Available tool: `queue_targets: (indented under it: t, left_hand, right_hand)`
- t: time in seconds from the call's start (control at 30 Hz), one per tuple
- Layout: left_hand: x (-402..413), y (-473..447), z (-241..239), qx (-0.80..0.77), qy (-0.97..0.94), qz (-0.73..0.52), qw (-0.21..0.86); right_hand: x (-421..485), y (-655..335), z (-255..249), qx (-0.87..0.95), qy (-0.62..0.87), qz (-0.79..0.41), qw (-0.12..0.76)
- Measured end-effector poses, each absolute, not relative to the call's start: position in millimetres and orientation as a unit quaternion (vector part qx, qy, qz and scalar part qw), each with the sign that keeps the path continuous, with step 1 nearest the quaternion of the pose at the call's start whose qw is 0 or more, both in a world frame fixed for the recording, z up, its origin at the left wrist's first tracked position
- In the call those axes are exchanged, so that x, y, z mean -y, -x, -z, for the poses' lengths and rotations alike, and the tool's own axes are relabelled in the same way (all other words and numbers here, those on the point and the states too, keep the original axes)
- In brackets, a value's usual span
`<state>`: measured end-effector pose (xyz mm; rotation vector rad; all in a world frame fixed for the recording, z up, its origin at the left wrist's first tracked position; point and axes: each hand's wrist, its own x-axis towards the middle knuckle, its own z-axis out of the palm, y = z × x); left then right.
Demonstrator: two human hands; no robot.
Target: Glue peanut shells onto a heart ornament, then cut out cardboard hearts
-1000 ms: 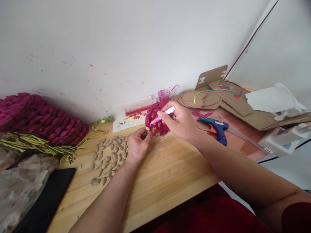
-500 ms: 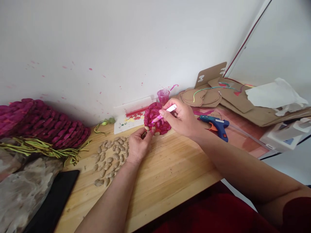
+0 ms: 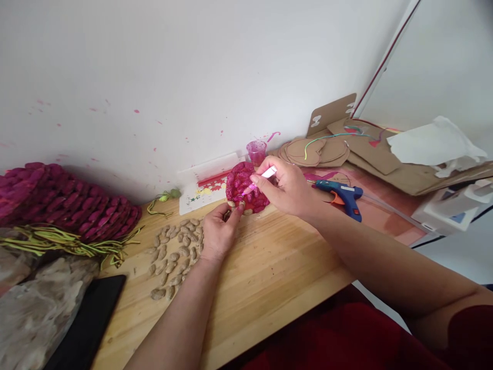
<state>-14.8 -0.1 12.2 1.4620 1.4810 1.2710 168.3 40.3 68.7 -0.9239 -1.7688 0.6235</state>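
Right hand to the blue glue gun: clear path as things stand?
Probably yes. The glue gun lies just beside the right hand with nothing between them, but its fingers are pinching a pink-tipped brush.

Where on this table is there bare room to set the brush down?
Bare wood runs from the pink disc to the near edge, between left hand and right hand with the brush. A narrower strip runs between the peanuts and the black slab. Crowded: the back right with glue gun and cardboard, the left with the pink pile.
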Motion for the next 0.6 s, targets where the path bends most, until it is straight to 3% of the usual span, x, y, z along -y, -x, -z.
queue_targets:
  t: [0.6]
  left_hand:
    - [-1.6,17.0,-7.7,-0.554,-0.567,-0.498,0.351]
  right_hand:
    - [-39.1,-168.2,-68.9,0.75,0.36,-0.238,0.501]
